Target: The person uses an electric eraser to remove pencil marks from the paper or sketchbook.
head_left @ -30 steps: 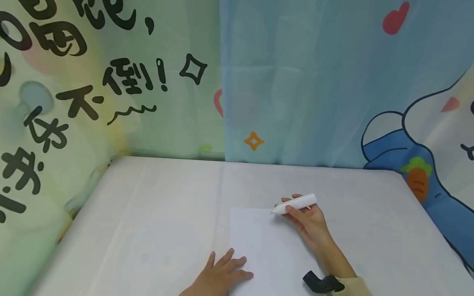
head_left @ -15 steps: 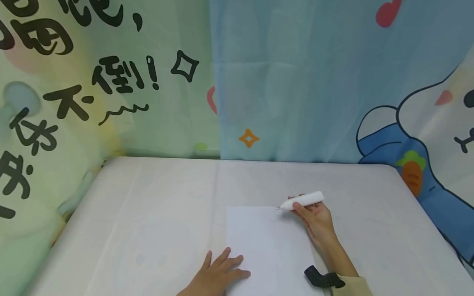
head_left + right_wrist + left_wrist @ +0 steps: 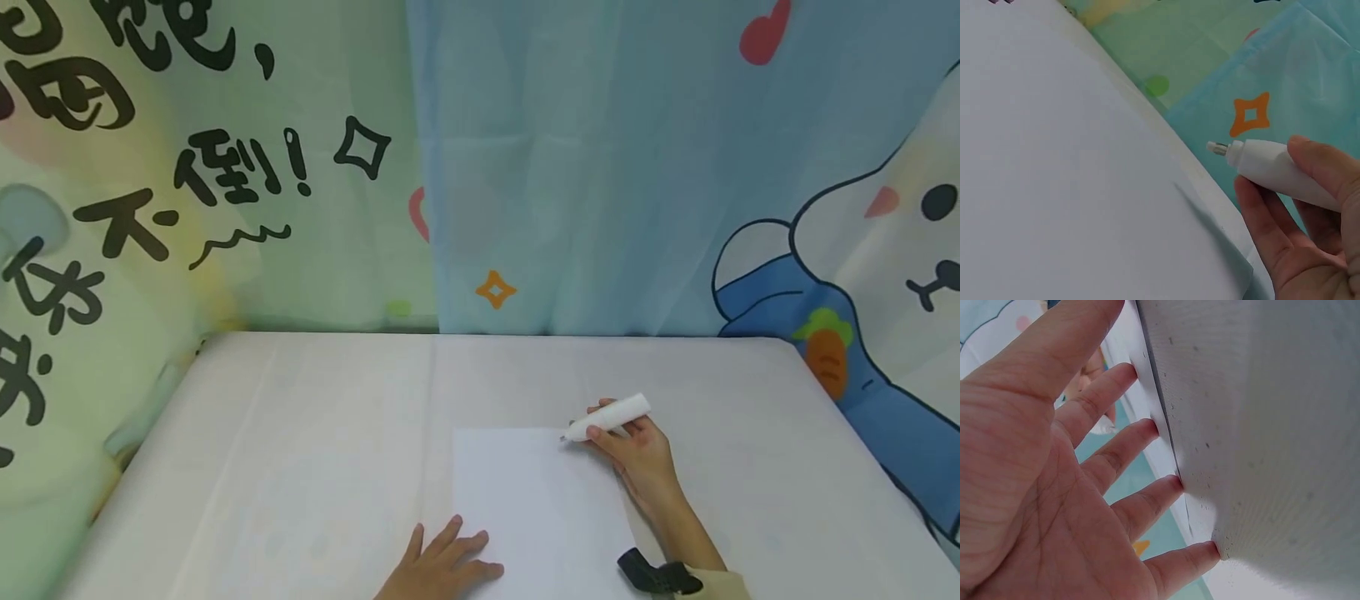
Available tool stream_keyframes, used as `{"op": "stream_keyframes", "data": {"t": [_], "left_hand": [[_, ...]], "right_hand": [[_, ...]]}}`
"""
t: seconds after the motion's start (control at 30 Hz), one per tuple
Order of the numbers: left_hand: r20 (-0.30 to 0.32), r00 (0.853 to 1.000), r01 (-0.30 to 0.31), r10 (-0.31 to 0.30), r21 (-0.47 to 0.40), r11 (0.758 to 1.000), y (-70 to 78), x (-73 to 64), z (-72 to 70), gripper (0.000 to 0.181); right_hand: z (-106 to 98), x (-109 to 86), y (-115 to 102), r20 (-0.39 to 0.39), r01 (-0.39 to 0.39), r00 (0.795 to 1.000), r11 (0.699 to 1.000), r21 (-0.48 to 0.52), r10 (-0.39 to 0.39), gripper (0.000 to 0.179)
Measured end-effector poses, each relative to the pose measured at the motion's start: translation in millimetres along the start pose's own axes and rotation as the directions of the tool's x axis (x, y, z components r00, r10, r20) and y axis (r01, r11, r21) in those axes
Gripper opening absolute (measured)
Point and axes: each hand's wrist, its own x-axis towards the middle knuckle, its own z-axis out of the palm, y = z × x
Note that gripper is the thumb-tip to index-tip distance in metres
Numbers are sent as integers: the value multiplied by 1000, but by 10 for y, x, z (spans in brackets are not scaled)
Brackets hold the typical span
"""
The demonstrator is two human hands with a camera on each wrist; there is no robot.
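Observation:
My right hand (image 3: 641,458) grips a white electric eraser (image 3: 611,417) between thumb and fingers, over the top part of a white sheet of paper (image 3: 540,500). In the right wrist view, a short white stub in a metal holder pokes from the narrow end of the electric eraser (image 3: 1285,169). Its tip hangs a little above the paper, apart from its shadow. My left hand (image 3: 446,562) lies with fingers spread at the paper's lower left edge. In the left wrist view, the fingertips of the left hand (image 3: 1066,500) touch down along that edge.
The paper lies on a white-covered table (image 3: 322,433). Behind it hangs a printed curtain (image 3: 600,167), green on the left and blue on the right. A black strap (image 3: 656,575) sits at my right wrist, by a pale sleeve (image 3: 716,583).
My right hand has moved slightly right across the paper's top with the electric eraser, rising a little, then lowering. The left hand stays in place. The head view has shifted slightly.

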Motion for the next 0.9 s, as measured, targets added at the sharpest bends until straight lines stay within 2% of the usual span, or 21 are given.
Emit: {"op": "stream_keyframes", "data": {"t": [0.13, 0.23, 0.37, 0.63, 0.77, 0.9], "left_hand": [[-25, 1000, -15, 15, 6, 1000, -5, -26, -6, 58], [-32, 999, -26, 26, -16, 1000, -17, -42, -39, 59], [-7, 1000, -20, 20, -51, 998, -21, -49, -84, 61], [41, 999, -4, 4, -22, 1000, 3, -33, -97, 66], [34, 999, -5, 5, -4, 1000, 21, -36, -90, 67], [16, 1000, -15, 15, 25, 1000, 39, -41, -78, 67]], "right_hand": [[-2, 10, 44, 23, 102, 995, 995, -13, -102, 54], [18, 21, 63, 64, 175, 983, 982, -65, -171, 53], [58, 13, 75, 127, 261, 961, 955, -138, -245, 58], [55, -17, 109, 195, 331, 935, 925, -184, -295, 62], [39, -31, 130, 191, 384, 919, 892, -237, -345, 57], [21, -49, 133, 179, 395, 917, 879, -267, -358, 55]]}}
